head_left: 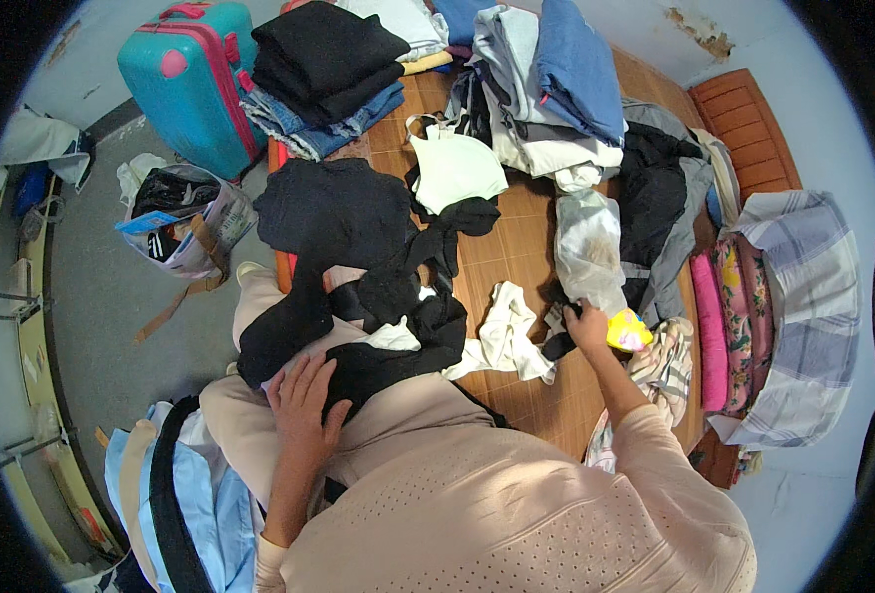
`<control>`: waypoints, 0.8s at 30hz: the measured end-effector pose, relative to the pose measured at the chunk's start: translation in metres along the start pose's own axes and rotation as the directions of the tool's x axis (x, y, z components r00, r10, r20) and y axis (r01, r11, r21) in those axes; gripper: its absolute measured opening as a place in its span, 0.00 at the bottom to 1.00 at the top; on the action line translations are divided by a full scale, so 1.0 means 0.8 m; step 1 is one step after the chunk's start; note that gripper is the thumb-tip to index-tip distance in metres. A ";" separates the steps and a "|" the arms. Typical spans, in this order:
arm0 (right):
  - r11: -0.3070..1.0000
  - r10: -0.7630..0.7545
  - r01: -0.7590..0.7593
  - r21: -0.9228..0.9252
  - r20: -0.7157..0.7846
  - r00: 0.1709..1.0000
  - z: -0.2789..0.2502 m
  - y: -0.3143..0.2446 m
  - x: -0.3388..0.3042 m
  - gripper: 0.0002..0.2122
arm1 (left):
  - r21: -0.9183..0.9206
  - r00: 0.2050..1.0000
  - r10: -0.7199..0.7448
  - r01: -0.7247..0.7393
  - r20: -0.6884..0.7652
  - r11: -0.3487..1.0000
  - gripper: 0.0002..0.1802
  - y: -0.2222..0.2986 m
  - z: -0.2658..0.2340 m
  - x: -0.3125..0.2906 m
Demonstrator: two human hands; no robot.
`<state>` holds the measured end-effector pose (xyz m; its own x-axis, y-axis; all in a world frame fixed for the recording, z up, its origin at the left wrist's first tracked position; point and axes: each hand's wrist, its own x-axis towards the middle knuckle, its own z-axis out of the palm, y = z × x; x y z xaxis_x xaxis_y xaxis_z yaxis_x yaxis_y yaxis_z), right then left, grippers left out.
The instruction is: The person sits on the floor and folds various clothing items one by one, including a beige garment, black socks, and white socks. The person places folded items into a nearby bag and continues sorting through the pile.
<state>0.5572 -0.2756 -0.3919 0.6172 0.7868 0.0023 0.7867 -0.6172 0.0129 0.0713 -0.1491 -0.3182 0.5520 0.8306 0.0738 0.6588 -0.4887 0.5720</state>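
My left hand lies with fingers stretched out on a black garment spread over my lap. To the right, my right hand reaches down to the wooden surface, its fingers closed on a small black cloth item, whose kind I cannot tell. Left of that hand lies a crumpled white cloth. Just above it is a clear plastic bag with something pale inside, and a yellow packet sits beside my right wrist. More dark clothing is heaped ahead of my lap, next to a pale green bra.
Folded black clothes on jeans and a stack of blue and grey clothes stand at the back. A teal suitcase and a stuffed bag are on the left floor. Folded bedding lies right; light blue clothes hang lower left.
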 end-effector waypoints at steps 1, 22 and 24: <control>0.916 -0.034 0.037 0.399 -0.013 0.999 -0.019 -0.010 0.003 0.11 | -0.015 1.000 -0.007 0.007 -0.013 1.000 0.27 0.002 -0.002 -0.001; 0.012 -0.672 -0.684 0.730 0.512 0.535 -0.145 -0.206 -0.039 0.12 | -0.930 0.944 -0.056 0.330 0.325 0.162 0.12 0.110 0.044 0.095; 0.085 -0.698 -0.682 0.727 0.532 0.480 -0.144 -0.205 -0.041 0.10 | -0.929 0.945 -0.076 0.327 0.318 0.174 0.18 0.106 0.044 0.097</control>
<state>0.4066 -0.1991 -0.2793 -0.2463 0.8051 -0.5396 -0.3458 -0.5931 -0.7271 0.1879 -0.1357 -0.2930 0.6346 0.7367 -0.2335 -0.1796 0.4344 0.8826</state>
